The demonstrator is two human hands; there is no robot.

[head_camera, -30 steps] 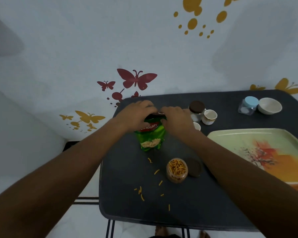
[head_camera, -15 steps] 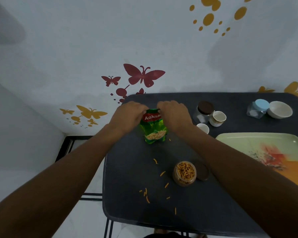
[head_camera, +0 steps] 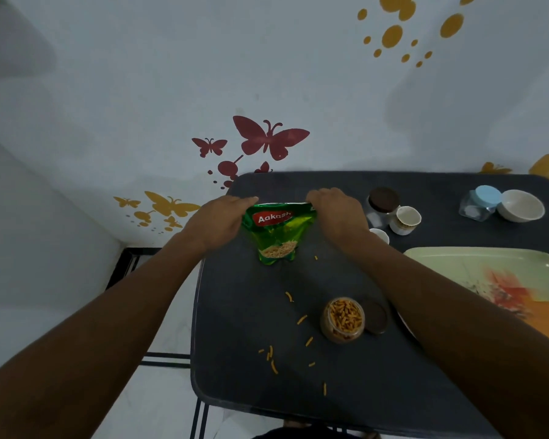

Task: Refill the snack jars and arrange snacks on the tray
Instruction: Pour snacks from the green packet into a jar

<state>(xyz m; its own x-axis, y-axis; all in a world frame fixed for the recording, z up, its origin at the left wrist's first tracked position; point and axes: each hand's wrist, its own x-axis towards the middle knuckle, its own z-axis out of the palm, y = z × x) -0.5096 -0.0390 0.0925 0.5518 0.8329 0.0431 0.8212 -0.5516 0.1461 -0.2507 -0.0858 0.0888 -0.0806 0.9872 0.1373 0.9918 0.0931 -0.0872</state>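
Both hands, left (head_camera: pixel 217 221) and right (head_camera: pixel 338 213), pinch the top corners of the green "Aakash" snack packet (head_camera: pixel 278 234).

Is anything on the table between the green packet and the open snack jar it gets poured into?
Nothing upright. Between the green packet, gripped by the left hand and right hand, and the open jar lie only spilled sticks.

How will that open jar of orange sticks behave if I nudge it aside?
The open jar is short, stands upright and looks nearly full, so it should probably slide on the dark table rather than tip. Its lid lies beside it, so a sharp shove may scatter more sticks. It looks clear and smooth, possibly slippery.
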